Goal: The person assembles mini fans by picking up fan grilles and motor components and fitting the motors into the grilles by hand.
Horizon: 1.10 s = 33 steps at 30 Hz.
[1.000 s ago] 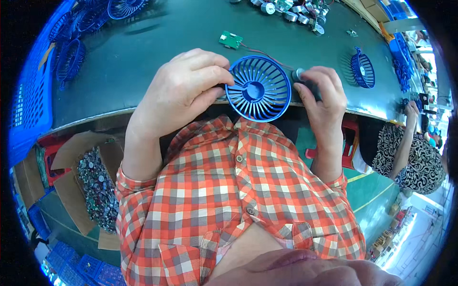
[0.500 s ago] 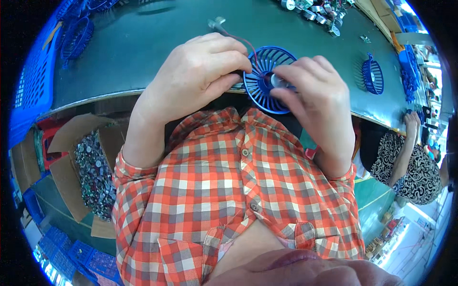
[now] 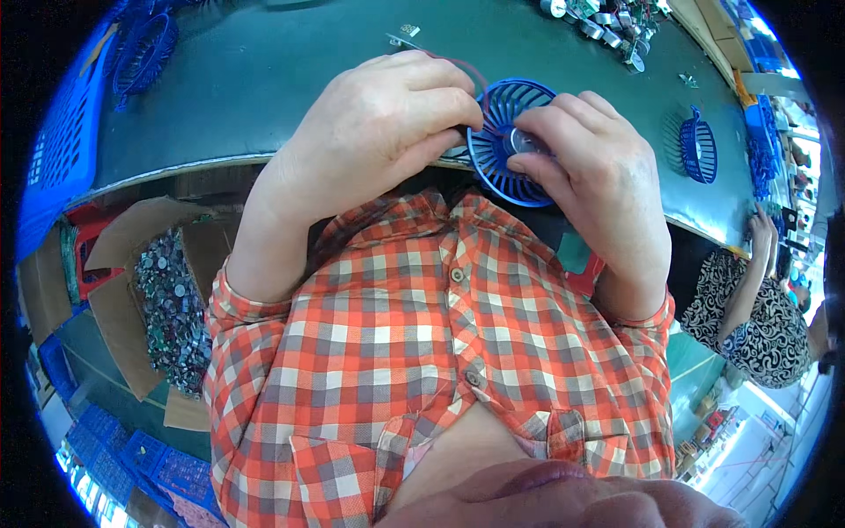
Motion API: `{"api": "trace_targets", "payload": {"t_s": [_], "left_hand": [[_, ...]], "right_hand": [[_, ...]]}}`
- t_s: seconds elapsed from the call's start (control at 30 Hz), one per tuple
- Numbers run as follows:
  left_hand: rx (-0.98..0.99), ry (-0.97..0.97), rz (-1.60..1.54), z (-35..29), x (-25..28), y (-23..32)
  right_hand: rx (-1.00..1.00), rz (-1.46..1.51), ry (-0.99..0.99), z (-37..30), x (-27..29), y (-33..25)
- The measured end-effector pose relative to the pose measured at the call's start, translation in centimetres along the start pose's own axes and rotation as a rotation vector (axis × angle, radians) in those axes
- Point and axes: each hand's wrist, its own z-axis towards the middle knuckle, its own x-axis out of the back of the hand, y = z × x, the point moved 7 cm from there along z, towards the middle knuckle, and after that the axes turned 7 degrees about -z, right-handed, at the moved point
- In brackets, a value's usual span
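A round blue slatted plastic fan guard [image 3: 498,183] is tilted at the table's near edge, its hollow side toward me. My left hand [image 3: 383,128] is closed, thumb and fingertips pinching the guard's left rim. My right hand [image 3: 598,167] is closed too, holding a small round silver motor [image 3: 523,142] at the guard's centre between thumb and fingers. The palm hides part of the motor. A thin red wire [image 3: 471,69] arches from the guard over my left fingers toward a small circuit board [image 3: 409,30] on the table.
Another blue guard [image 3: 699,151] stands at the right of the green table [image 3: 229,84], with a pile of motors and boards [image 3: 616,26] behind it. Blue guards [image 3: 145,57] and a blue crate [image 3: 66,132] are at left. A carton of small parts [image 3: 132,326] stands below. A co-worker [image 3: 748,317] works at right.
Both hands and the guard have shifted slightly right in the picture. The motor now sits against the guard's centre in my right fingers. My left hand keeps its pinch.
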Motion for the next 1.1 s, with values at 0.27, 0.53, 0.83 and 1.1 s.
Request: {"api": "trace_targets", "payload": {"t_s": [0.27, 0.53, 0.83, 1.1], "left_hand": [[-0.008, 0.002, -0.014, 0.1, 0.7, -0.4], [-0.017, 0.016, -0.045, 0.0, 0.3, -0.4], [0.149, 0.390, 0.413, -1.4, 7.7, -2.1], [0.905, 0.431, 1.120, -13.2, 19.1, -9.3]], "right_hand": [[-0.021, -0.061, -0.004, 0.1, 0.1, -0.2], [0.044, 0.013, 0.121, -4.2, -1.6, -1.0], [-0.075, -0.023, 0.298, -4.4, -1.4, 2.1], [-0.466, -0.219, 0.402, -9.6, 0.7, 10.6]]}}
